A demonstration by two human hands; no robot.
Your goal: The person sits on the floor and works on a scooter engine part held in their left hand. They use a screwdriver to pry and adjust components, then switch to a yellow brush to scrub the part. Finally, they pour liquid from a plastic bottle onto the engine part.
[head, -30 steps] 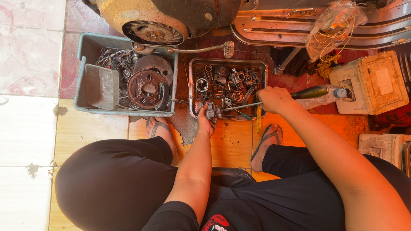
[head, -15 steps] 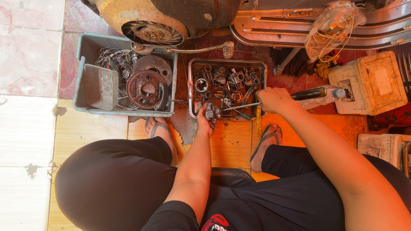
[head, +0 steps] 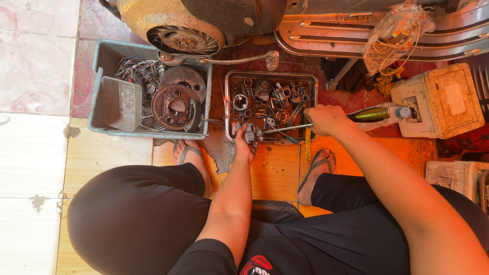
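A long screwdriver with a thin bright steel shaft and a dark green handle (head: pixel 326 122) is lying almost level across the front right corner of a shallow rectangular metal tray of greasy small engine parts (head: pixel 310 84), its long axis running left to right: the tip is pointing left toward a small grey metal engine part (head: pixel 250 135) at the tray's front edge, and the handle end is pointing right, sticking out past the fist toward a battered cream-coloured box (head: pixel 443 102). The right hand (head: pixel 326 120) is closing in a fist around the screwdriver where shaft meets handle, knuckles up, with the forearm reaching in diagonally from the lower right. The left hand (head: pixel 245 142) is stretching straight forward between the knees, fingers curling over the small grey part and gripping it at the tray's near rim, though exactly how the fingertips are sitting on it is too small to tell. The person is sitting low in black clothing, sandalled feet planted on the orange tiled floor (head: pixel 275 170) on either side of the left arm. To the left of the tray, a grey plastic bin (head: pixel 99 66) is holding rusty round brake plates and wires, and a scooter body (head: pixel 204 20) is standing just behind.
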